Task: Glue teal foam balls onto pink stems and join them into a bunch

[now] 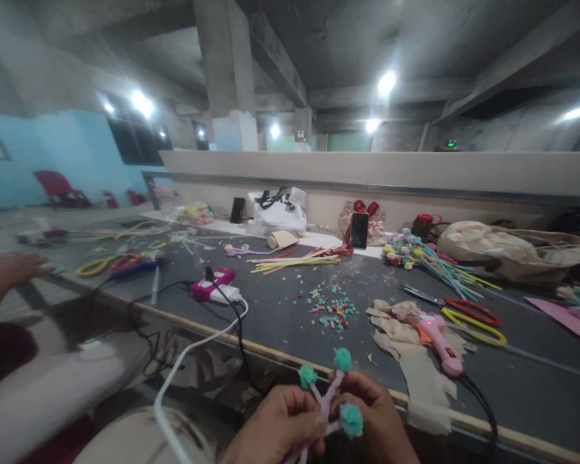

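At the bottom middle, in front of the table edge, both hands are closed round a pale lilac branching stem [326, 403] tipped with teal fluffy balls. My left hand [287, 422] pinches the stem low, beside the fork. On the other side, my right hand [374, 415] has its fingers curled against the branches, with one teal ball [351, 421] in front of it. The other balls stick up above the fingers. Parts of the fingertips are hidden behind the stem.
On the dark table [270, 316] are teal and red scraps [336, 309], a pink glue gun [439, 341] on crumpled paper, scissors [468, 316], thin coloured sticks [294, 261], a purple-white power strip [215, 287] with cables, and a phone [359, 231]. Another person's arm [9, 274] reaches in at left.
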`<state>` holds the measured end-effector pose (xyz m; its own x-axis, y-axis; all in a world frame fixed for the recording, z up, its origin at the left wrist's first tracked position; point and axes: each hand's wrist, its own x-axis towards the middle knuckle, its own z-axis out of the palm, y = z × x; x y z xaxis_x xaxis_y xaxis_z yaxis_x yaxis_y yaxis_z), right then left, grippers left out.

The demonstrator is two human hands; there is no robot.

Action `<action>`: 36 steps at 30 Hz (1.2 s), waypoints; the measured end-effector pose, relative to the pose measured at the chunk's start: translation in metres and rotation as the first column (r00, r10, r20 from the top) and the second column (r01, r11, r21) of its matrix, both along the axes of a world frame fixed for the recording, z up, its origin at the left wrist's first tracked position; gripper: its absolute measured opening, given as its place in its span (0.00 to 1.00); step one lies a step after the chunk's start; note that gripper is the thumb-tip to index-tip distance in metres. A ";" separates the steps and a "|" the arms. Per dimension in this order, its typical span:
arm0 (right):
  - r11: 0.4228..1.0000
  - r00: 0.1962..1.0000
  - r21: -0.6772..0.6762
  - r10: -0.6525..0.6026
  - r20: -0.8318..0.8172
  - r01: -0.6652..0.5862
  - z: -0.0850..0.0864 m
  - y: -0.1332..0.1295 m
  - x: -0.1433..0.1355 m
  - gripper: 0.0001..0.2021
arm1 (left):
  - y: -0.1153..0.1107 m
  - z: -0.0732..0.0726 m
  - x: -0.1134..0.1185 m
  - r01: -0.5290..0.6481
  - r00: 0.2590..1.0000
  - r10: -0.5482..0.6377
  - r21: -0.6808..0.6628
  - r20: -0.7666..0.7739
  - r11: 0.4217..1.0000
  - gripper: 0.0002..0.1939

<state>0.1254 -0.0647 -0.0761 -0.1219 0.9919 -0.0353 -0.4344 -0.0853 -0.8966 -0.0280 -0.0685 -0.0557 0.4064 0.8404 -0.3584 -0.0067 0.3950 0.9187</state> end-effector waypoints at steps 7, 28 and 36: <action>0.989 0.990 -0.061 0.136 0.027 -0.134 -0.011 -0.006 -0.001 0.11 | -0.006 0.014 0.000 -0.302 0.912 0.317 -0.097 0.260 0.948 0.11; 0.984 0.977 0.152 -0.120 0.178 0.093 0.021 -0.004 -0.031 0.11 | 0.010 0.022 0.031 -0.508 0.756 0.489 -0.081 0.435 0.857 0.07; 0.995 0.956 0.100 -0.037 0.293 0.007 0.029 -0.002 -0.024 0.08 | 0.008 0.024 0.019 -0.418 0.831 0.407 -0.056 0.379 0.907 0.07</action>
